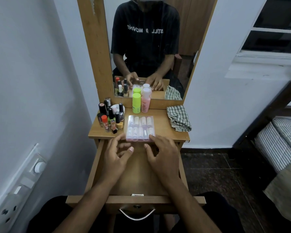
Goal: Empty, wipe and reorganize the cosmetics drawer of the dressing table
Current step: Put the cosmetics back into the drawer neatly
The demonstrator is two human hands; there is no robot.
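Note:
The wooden drawer [97, 158] of the dressing table is pulled out toward me, and its visible floor holds nothing. A clear plastic case of small bottles [140, 127] lies on the tabletop [161, 126] at its front edge. My left hand [115, 156] hovers over the drawer just below the case's left corner, fingers loosely spread, holding nothing. My right hand [161, 154] has its fingertips touching the case's front right corner. A checked cloth [178, 117] lies crumpled on the right of the tabletop.
Several nail polish bottles and small jars [112, 116] crowd the left of the tabletop. A lime-green bottle [136, 103] and a pink bottle [145, 102] stand before the mirror [149, 47]. A wall switchboard [18, 185] is at left, a striped mattress [279, 140] at right.

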